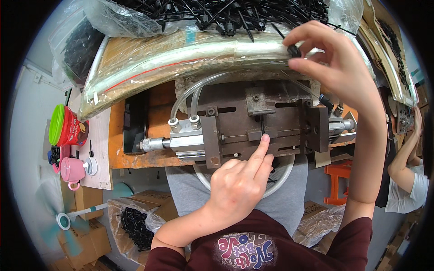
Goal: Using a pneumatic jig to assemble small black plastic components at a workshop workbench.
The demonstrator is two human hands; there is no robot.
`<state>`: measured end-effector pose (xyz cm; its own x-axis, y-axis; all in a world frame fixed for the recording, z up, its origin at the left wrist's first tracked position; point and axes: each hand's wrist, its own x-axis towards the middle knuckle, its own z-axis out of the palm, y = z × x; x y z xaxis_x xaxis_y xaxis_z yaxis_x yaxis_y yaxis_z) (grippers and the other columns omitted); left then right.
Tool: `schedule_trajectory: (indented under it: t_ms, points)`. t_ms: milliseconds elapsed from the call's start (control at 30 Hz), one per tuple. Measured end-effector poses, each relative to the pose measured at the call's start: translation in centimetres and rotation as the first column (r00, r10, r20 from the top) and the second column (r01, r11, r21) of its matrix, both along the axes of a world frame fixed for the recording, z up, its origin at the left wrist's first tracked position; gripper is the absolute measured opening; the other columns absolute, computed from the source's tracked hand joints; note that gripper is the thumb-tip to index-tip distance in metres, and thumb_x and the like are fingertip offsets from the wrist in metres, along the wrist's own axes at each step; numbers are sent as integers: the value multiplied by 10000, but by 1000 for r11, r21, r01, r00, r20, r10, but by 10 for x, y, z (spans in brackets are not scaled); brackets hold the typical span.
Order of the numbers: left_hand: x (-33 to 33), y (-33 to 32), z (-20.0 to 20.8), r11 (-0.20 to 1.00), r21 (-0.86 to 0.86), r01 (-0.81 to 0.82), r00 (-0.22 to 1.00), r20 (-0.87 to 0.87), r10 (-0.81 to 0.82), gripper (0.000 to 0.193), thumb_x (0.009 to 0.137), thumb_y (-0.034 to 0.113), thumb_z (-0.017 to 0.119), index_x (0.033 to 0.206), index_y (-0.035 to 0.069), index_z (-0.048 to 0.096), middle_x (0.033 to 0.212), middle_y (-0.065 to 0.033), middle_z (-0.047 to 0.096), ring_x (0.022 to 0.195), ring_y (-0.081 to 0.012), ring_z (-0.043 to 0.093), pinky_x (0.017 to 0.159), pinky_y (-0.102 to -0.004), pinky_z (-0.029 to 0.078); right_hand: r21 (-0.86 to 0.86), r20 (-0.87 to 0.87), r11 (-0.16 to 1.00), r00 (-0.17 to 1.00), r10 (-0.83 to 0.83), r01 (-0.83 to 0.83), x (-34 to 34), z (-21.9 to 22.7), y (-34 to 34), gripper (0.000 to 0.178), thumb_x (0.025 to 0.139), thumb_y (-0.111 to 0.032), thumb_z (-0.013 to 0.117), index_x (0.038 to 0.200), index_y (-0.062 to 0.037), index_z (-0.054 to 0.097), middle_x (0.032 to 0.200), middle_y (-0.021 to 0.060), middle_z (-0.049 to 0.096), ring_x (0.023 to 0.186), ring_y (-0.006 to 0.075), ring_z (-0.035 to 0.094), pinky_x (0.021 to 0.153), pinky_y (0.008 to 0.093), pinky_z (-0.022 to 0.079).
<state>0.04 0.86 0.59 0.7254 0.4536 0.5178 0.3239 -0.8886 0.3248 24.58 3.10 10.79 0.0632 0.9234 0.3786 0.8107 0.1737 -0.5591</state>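
My right hand (327, 58), raised at the upper right, pinches a small black plastic part (294, 50) with a thin stem between thumb and fingers. Below it, on the dark metal fixture (235, 99), a thin black rod (262, 124) stands near the central block. My left hand (239, 180) reaches in from below with its index finger stretched out, the tip at the rod's lower end. Its other fingers are partly curled, the thumb is hidden, and I see nothing held in it. A silver pneumatic cylinder (186, 141) sits on the fixture's left side.
Heaped black stemmed parts (226, 13) lie beyond a plastic-wrapped board edge (158, 63). Clear air hoses (181, 97) arch over the fixture. A red tub (74, 128) and pink cup (72, 169) stand at left. A fan (63, 221) is lower left; another person (409, 171) sits at right.
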Motion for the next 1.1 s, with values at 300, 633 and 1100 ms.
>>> schedule_trajectory:
  t_ms: [300, 633, 1100]
  points:
    - [-18, 14, 43, 975, -190, 113, 990, -67, -128, 307, 761, 141, 837, 1041, 62, 737, 1156, -116, 733, 711, -197, 703, 642, -273, 559, 188, 26, 976, 994, 106, -109, -52, -46, -82, 285, 755, 18, 784, 1018, 18, 673, 1222, 173, 638, 1028, 302, 669, 780, 339, 570]
    - [27, 182, 103, 928, 368, -61, 964, 263, -41, 215, 812, 45, 734, 1026, 24, 724, 1013, -129, 725, 960, -286, 703, 845, -386, 545, 44, 176, 997, 983, 49, -57, -98, -98, -116, 210, 763, -9, 706, 964, 5, 644, 1320, 216, 640, 593, 173, 650, 575, 281, 525]
    - [52, 188, 126, 982, 132, -132, 985, 128, 115, 223, 752, 10, 694, 970, -22, 734, 868, -180, 726, 768, -311, 712, 740, -371, 565, -108, 174, 991, 980, 96, -78, -91, -70, -103, 304, 767, -54, 797, 1028, -21, 645, 1283, 155, 674, 584, 195, 635, 542, 269, 505]
